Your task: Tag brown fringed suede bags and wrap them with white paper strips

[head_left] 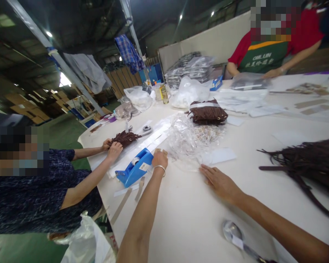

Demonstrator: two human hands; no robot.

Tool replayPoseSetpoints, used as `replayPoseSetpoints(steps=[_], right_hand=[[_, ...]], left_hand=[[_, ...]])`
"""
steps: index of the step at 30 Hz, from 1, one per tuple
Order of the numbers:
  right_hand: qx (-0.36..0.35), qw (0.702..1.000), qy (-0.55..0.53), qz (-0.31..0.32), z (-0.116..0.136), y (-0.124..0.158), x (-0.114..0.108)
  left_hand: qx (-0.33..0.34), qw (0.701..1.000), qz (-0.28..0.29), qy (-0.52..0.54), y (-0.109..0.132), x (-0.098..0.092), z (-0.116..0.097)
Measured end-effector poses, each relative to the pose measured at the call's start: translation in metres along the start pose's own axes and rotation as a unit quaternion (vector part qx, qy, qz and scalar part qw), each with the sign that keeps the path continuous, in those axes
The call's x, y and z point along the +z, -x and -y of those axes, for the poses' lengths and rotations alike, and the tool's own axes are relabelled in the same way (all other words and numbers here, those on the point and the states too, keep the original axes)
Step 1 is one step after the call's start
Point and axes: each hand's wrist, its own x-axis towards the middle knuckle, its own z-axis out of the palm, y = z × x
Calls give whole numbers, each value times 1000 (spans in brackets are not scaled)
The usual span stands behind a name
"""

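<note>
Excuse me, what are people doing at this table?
The person's left hand is close beside a blue plastic tape dispenser; the right hand is at the edge of some crumpled clear plastic. On the left, a co-worker's hands hold a dark brown fringed bag. Farther back, a red-sleeved co-worker's hands touch a clear plastic packet.

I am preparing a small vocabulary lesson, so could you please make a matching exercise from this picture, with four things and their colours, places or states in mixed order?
Things:
1. Tape dispenser
2. Camera wearer's left hand
3. Camera wearer's right hand
4. Fringed bag at the right edge

Descriptions:
A. Palm down, near a white sheet
B. Dark brown
C. Has a bracelet at the wrist
D. Blue

Right pairs: 1-D, 2-C, 3-A, 4-B
</note>
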Motion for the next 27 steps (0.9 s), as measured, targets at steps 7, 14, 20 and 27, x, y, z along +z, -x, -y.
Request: replayPoseSetpoints(steps=[7, 14, 20, 27], right_hand=[[-4, 998, -58, 18, 4, 0, -30], [125, 958, -258, 2, 73, 7, -133], [197, 645, -729, 117, 149, 25, -148], [253, 686, -680, 48, 154, 86, -156]], left_hand=[[43, 974, -106, 197, 66, -51, 13], [42, 913, -73, 399, 138, -104, 9], [33, 867, -26, 496, 236, -111, -30], [107, 873, 62, 471, 349, -104, -28]])
